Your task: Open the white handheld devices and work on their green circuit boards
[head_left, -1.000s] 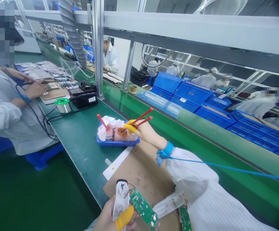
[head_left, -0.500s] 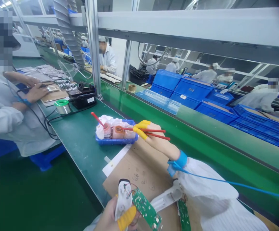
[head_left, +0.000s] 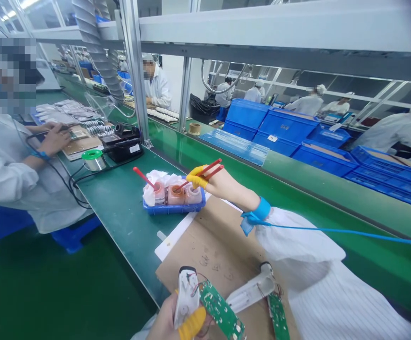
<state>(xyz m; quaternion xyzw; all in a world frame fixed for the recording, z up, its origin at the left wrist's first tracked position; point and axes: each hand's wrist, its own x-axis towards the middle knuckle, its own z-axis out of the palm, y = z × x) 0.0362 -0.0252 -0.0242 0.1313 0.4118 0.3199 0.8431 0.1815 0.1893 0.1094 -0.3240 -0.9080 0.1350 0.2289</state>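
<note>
Right hand (head_left: 223, 184) pinches two slender red sticks (head_left: 205, 170), tips at an orange-pink glass jar (head_left: 176, 195) in a blue plastic tray (head_left: 173, 210) at its 9 o'clock. Left hand (head_left: 165, 325) grips a white plastic housing (head_left: 187, 297) wired to a green circuit board (head_left: 219, 311).

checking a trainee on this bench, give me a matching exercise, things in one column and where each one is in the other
Things
1. white plastic housing
2. silver solder spool with a green hub
3. two thin red sticks
4. blue wrist strap

Places
A. beside the black soldering station
B. around the right wrist
C. pinched in the right hand
D. gripped in the left hand

Right pairs: 1-D, 2-A, 3-C, 4-B
</note>
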